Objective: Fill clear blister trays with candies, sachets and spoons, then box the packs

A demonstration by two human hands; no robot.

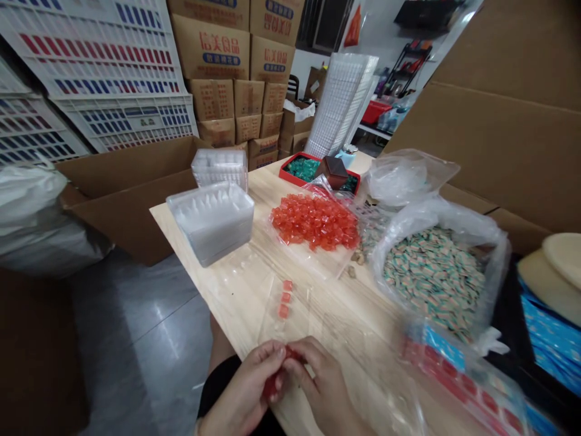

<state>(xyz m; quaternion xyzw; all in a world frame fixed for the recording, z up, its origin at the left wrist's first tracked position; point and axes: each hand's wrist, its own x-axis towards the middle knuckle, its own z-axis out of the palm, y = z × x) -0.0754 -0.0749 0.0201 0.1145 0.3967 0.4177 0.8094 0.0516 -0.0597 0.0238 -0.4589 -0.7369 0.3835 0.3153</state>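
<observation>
My left hand (254,378) and my right hand (320,378) meet at the near edge of the table. Between their fingertips is a small red translucent cube (289,353). More red pieces (271,386) show under the curled fingers of my left hand, partly hidden. Just beyond my hands lies a clear plastic tray (267,318), with three red cubes (285,298) in a row in it. Farther up the table, a large pile of the same red cubes (315,221) rests on a clear plastic bag (333,263).
Stacked clear trays (218,227) stand at the table's left edge. A red box of green pieces (299,166) sits at the back under a dark brown block (333,171). On the right are an open bag of small printed pieces (433,278) and red packs (458,375).
</observation>
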